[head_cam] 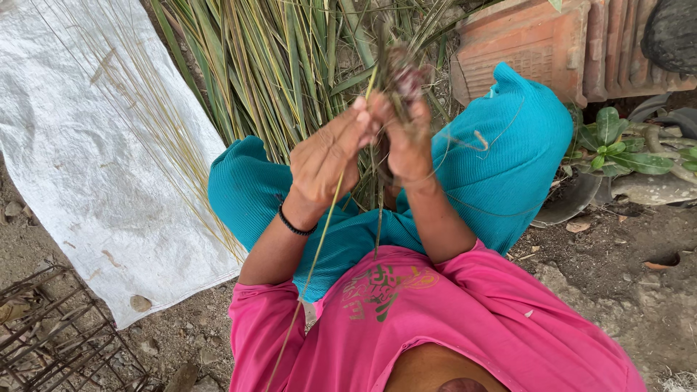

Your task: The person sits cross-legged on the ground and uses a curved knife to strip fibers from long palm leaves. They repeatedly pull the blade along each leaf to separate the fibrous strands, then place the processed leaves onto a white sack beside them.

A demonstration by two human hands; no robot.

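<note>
One head-worn camera looks steeply down from close above, past the pink shirt (pixel 450 319) onto the knees and ground (pixel 617 276).

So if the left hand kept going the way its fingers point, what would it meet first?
The left hand points up and away from the body, so it would most likely meet the pile of long green leaves just beyond the fingertips. Depth is hard to judge here. The right hand sits close beside it.

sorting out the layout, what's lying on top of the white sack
On the white sack lie thin pale leaf ribs, fanned lengthwise, plus a few brown scraps. The green leaf pile overlaps its right edge, so what lies under there is hidden.
</note>
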